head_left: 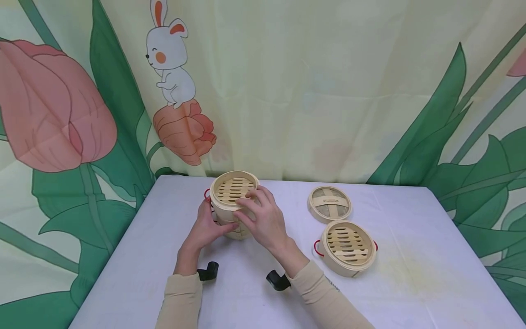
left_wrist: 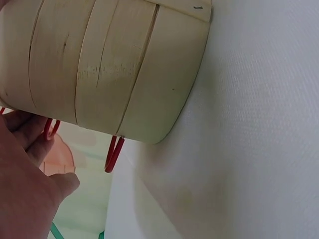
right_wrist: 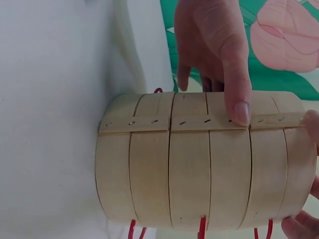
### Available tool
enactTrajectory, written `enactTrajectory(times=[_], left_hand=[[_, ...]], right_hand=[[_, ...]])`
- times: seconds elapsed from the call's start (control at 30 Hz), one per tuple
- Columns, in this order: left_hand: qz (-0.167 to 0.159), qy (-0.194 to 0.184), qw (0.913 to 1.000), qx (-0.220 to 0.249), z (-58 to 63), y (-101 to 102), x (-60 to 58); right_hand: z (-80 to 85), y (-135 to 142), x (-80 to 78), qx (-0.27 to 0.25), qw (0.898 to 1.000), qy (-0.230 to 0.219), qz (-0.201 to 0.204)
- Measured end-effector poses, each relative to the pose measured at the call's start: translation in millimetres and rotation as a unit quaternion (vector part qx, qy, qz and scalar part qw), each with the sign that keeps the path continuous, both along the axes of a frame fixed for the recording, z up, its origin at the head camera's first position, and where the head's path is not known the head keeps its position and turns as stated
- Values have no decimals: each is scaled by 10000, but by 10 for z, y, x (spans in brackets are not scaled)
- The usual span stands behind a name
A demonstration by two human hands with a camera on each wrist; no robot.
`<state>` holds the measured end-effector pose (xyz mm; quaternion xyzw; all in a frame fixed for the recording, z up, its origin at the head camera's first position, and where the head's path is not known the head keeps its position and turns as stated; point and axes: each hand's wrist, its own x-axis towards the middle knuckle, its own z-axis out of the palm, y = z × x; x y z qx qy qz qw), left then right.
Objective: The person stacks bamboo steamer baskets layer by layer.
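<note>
The stack of bamboo steamer baskets (head_left: 226,210) stands upright near the far edge of the white surface (head_left: 415,237), left of its middle. The left hand (head_left: 207,224) is partly closed round the stack, with its thumb pressed on the front seam and its fingers behind. The right hand (head_left: 265,217) is curled at the top, its thumb and fingertips pinching the rim of the uppermost basket. Toward the right side of the surface lies a single basket (head_left: 348,246), and behind it, nearer to the far edge, a round lid (head_left: 328,201). In my judgement, the upper basket could slide off its seat if the right hand pushes sideways, and the whole stack could tip if the left thumb presses too strongly. A finger might also catch in the red handles (right_wrist: 202,228) and twist one tier. The inside below the top slats is hidden, most left fingers are covered in the head view, the left wrist view cuts off the stack's top, and I cannot tell whether lid and single basket touch
</note>
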<state>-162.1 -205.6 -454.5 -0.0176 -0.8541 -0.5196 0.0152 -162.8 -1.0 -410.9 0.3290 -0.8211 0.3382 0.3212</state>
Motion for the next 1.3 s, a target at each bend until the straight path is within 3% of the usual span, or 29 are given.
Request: enactTrajectory(times=[0.3, 0.57, 0.77, 1.03, 1.3], left_hand=[[32, 141, 9999, 37, 11, -37, 11], [287, 129, 9995, 28, 78, -91, 42], [320, 659, 9971, 221, 154, -92, 82], [324, 1278, 9912, 98, 314, 1, 121], [371, 1407, 9888, -331, 376, 76, 122]], right_hand=[[55, 90, -40, -25, 10000, 22, 78], [122, 206, -76, -150, 9997, 98, 160], [139, 316, -72, -269, 9994, 203, 59], [156, 474, -40, -321, 9991, 281, -52], [183, 722, -17, -418, 9983, 358, -198]])
